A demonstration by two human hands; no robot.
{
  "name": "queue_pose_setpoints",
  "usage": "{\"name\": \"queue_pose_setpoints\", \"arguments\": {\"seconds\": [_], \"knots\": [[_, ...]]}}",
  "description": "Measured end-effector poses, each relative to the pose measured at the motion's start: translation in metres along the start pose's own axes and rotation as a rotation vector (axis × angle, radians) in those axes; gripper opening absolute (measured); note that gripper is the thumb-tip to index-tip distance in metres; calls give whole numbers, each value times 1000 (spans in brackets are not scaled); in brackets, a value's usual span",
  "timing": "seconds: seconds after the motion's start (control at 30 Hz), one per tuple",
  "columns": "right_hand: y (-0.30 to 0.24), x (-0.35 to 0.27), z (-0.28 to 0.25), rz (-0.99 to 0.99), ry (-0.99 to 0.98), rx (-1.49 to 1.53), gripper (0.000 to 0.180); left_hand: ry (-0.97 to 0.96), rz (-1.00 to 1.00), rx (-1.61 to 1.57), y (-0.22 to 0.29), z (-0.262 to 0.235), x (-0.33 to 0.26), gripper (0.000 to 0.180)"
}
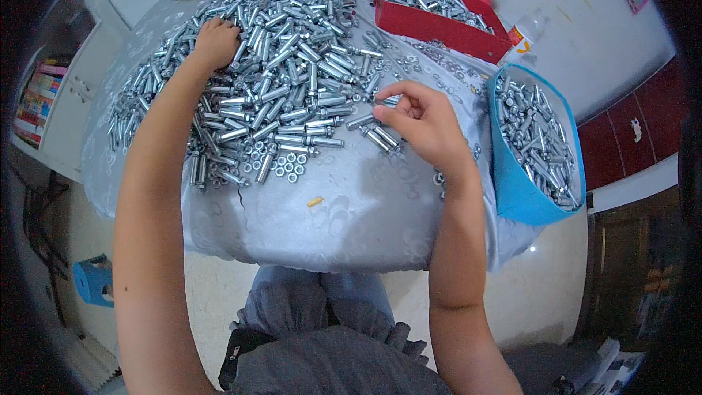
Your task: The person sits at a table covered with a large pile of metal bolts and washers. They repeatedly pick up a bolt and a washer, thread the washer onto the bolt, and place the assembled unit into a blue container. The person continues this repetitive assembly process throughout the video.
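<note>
A large heap of silvery sleeve anchor bolts (292, 95) covers much of the table. My left hand (217, 42) rests on the heap's upper left part, fingers curled down among the bolts; what they grip is hidden. At the heap's right edge, my right hand (424, 124) holds thumb and forefinger tips close in a pinch, with something too small to make out between them. Just below those fingertips lie a few separate anchor bolts (382, 139). Loose hex nuts (291, 164) are grouped at the heap's near edge.
At the right stands a blue fabric bin (530, 190) full of bolts. Behind it are an open red box (439, 33) of bolts and a clear bottle (528, 31). Washers (446, 64) scatter over the silvery tablecloth (351, 230). A small yellow piece (315, 202) lies near the front edge.
</note>
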State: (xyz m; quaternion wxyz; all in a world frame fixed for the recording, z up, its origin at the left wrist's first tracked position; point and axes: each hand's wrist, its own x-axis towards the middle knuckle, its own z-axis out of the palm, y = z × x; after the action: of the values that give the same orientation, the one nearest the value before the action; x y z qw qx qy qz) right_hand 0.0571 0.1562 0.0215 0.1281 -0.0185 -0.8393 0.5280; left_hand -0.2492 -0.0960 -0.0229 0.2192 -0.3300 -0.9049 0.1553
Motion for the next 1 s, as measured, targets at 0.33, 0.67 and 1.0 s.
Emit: {"name": "queue_pose_setpoints", "arguments": {"seconds": [0.33, 0.67, 1.0], "knots": [[-1, 3, 7, 23, -12, 202, 18, 248, -460, -789, -23, -13, 4, 36], [-3, 4, 8, 57, -48, 397, 18, 509, -277, -2149, 157, -156, -64, 35], [5, 8, 20, -138, 13, 162, 16, 333, -127, -2002, 169, -142, -81, 26]]}}
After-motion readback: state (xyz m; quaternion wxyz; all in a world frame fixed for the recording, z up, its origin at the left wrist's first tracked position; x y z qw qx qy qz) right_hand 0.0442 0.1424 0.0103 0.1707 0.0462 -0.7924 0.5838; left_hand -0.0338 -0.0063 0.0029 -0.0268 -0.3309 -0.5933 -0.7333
